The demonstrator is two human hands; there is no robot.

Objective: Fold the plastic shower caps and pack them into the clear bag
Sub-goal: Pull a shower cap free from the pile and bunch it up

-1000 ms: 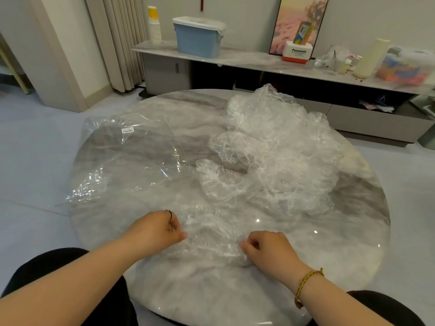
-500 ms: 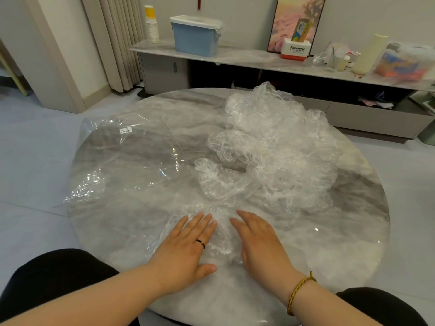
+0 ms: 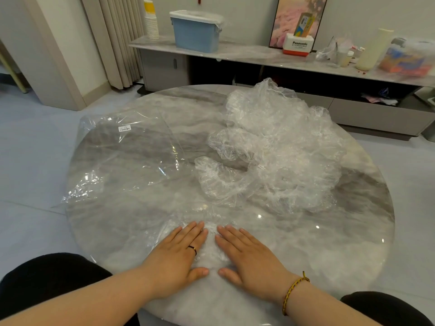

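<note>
One clear shower cap (image 3: 210,251) lies flattened at the near edge of the round marble table (image 3: 353,243). My left hand (image 3: 179,257) and my right hand (image 3: 249,257) press flat on it side by side, fingers straight. Behind them a crumpled pile of shower caps (image 3: 282,147) fills the table's right half, with one loose cap (image 3: 216,180) at its near left. The large clear bag (image 3: 122,156), bearing a white label, lies flat on the left half and hangs over the table's left edge.
A low marble sideboard (image 3: 247,54) stands behind the table with a blue lidded bin (image 3: 196,31), stacked paper cups (image 3: 150,20), a Panasonic box (image 3: 299,44) and bottles. Curtains (image 3: 117,38) hang at the back left. My dark-clothed knees sit under the near edge.
A second ago both hands pinched the cap with curled fingers. They then opened flat onto it and have since drawn closer together, pressing the cap flatter.
</note>
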